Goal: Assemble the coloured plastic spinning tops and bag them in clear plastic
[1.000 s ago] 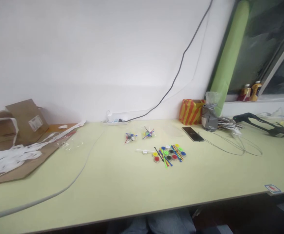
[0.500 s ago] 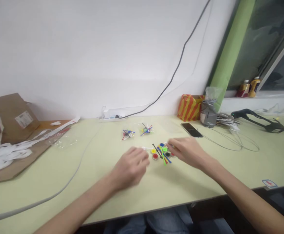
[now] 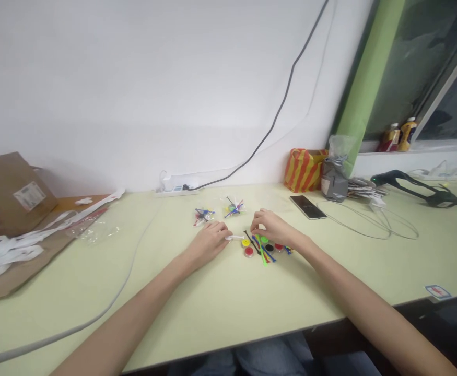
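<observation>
My left hand (image 3: 208,243) rests low over the table, its fingertips closed on the end of a small white plastic stick (image 3: 235,237). Just right of that stick lies a loose pile of coloured parts. It has a yellow disc (image 3: 246,243), a red disc (image 3: 248,252), a black disc (image 3: 269,248) and green (image 3: 262,253), blue and black sticks. My right hand (image 3: 273,227) reaches over the pile's far side with thumb and fingers bent together. What its fingertips pinch, if anything, is hidden.
Behind the pile lie two clear bags (image 3: 203,215) (image 3: 233,208) of similar parts. A phone (image 3: 307,207) and striped bag (image 3: 304,169) are at the back right. Paper packaging (image 3: 16,198) covers the left side; a grey cable (image 3: 110,295) crosses the table there.
My left hand has moved up and forward to the white stick. My right hand has shifted left and down over the pile, uncovering parts at its right side.
</observation>
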The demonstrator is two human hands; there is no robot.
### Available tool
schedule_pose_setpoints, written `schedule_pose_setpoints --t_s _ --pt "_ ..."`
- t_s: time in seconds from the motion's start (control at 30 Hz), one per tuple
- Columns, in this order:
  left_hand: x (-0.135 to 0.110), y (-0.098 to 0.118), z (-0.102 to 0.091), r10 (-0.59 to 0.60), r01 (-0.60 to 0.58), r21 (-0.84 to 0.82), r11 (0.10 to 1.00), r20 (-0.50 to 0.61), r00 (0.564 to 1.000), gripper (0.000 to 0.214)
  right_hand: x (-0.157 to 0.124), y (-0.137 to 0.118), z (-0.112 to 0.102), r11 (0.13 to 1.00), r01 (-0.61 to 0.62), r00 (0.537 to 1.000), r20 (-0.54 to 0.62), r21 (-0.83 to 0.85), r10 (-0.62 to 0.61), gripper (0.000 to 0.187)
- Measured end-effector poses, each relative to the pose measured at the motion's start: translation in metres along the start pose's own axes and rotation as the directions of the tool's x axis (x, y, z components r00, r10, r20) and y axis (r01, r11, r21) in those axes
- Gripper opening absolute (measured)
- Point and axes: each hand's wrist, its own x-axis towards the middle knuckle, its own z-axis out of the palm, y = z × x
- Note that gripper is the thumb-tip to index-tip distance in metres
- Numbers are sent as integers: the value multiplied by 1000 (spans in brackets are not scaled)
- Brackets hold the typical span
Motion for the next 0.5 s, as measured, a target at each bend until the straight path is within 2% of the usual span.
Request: schedule_pose_setpoints --t_s 0.17,0.3,0.37,0.5 --pt "2 -13 -4 -58 56 129 990 11 998 17 4 -2 0 1000 -5 999 48 0 5 7" --pt "0 -8 -10 -67 80 150 985 -92 994 26 4 -6 0 999 6 998 70 -52 -2 8" --pt "0 4 -12 -27 40 95 995 -134 991 30 2 -7 -3 997 7 999 44 -77 -3 8" --pt "4 30 -9 151 -154 -26 988 -75 986 38 0 -6 -7 994 -3 1000 14 -106 4 5"
